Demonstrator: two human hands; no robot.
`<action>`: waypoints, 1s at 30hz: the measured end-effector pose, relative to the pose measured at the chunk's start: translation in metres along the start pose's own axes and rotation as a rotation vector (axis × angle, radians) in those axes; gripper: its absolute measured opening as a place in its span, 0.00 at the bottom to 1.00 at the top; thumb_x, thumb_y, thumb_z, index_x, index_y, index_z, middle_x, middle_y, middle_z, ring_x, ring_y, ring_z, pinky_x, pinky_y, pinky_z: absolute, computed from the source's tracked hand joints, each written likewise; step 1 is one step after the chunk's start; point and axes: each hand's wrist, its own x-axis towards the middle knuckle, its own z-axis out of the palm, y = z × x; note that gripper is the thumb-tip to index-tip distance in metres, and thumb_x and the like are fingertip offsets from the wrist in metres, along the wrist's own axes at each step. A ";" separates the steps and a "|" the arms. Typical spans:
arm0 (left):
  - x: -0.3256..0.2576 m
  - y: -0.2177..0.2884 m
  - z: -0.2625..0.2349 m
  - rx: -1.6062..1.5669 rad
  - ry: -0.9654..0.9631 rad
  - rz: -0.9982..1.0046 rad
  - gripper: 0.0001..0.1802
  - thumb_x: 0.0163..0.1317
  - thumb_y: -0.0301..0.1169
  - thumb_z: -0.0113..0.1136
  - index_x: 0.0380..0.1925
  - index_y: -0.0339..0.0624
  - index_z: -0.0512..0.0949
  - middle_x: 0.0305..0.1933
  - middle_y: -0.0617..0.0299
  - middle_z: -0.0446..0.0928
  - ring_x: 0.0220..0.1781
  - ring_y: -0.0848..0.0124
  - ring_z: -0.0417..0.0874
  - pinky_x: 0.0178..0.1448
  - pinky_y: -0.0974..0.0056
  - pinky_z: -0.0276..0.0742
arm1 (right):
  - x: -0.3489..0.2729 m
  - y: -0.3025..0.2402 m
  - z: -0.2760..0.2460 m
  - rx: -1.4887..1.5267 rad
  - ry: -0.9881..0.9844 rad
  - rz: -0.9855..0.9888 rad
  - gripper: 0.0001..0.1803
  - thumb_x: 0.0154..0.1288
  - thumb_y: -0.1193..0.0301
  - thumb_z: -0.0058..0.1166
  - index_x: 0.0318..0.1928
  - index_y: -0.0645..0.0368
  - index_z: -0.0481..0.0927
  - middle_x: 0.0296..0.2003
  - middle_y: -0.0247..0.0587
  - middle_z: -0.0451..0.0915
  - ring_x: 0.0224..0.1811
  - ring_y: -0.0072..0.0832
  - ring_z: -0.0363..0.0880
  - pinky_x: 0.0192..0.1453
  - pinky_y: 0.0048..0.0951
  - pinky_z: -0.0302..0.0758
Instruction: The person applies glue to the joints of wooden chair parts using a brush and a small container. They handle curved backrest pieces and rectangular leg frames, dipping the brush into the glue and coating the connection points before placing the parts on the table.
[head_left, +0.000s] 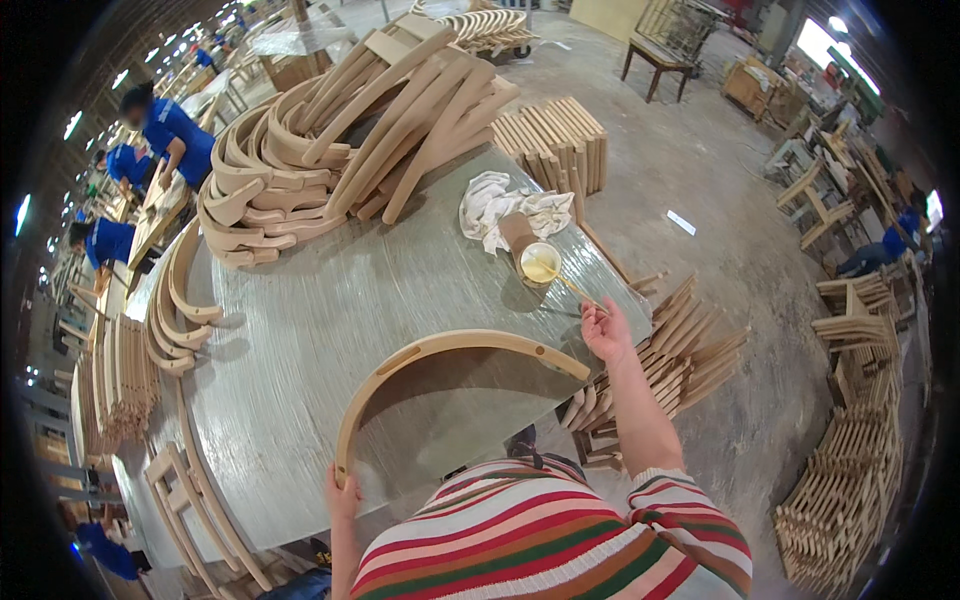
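A curved wooden chair rail stands in an arch at the table's near edge. Its left end is gripped by my left hand, fingers closed on it. To the right, my right hand pinches a thin stick, whose far end is in a cup of pale yellow, glue-like stuff. Beside the cup lie a brown block-like piece and a crumpled white cloth. The rail has a few small holes and a slot-like mark along its face.
The table has a shiny film-like cover. A high pile of curved wooden frames fills its far side, and more curved rails lean at the left. Stacked wooden parts stand off the right edge. Several people in blue work at left.
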 end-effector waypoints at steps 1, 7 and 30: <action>-0.004 0.001 0.002 0.057 0.044 0.012 0.22 0.58 0.26 0.54 0.54 0.41 0.67 0.23 0.63 0.71 0.17 0.78 0.69 0.17 0.72 0.67 | 0.003 0.000 0.001 -0.004 0.001 -0.040 0.17 0.66 0.62 0.49 0.41 0.67 0.75 0.29 0.43 0.78 0.25 0.27 0.78 0.28 0.23 0.78; -0.037 0.010 0.010 -0.101 0.152 -0.154 0.22 0.64 0.38 0.56 0.56 0.44 0.67 0.18 0.69 0.68 0.13 0.82 0.64 0.14 0.75 0.58 | -0.002 -0.006 0.042 -0.611 -0.064 -0.768 0.07 0.66 0.71 0.49 0.39 0.62 0.72 0.27 0.39 0.77 0.24 0.24 0.76 0.29 0.24 0.75; -0.057 -0.010 0.025 -0.256 0.277 -0.062 0.24 0.53 0.24 0.58 0.53 0.41 0.70 0.24 0.71 0.69 0.17 0.83 0.64 0.18 0.75 0.59 | 0.034 -0.029 0.027 -0.432 -0.050 -0.357 0.08 0.65 0.68 0.50 0.33 0.59 0.74 0.24 0.36 0.75 0.24 0.22 0.73 0.30 0.24 0.74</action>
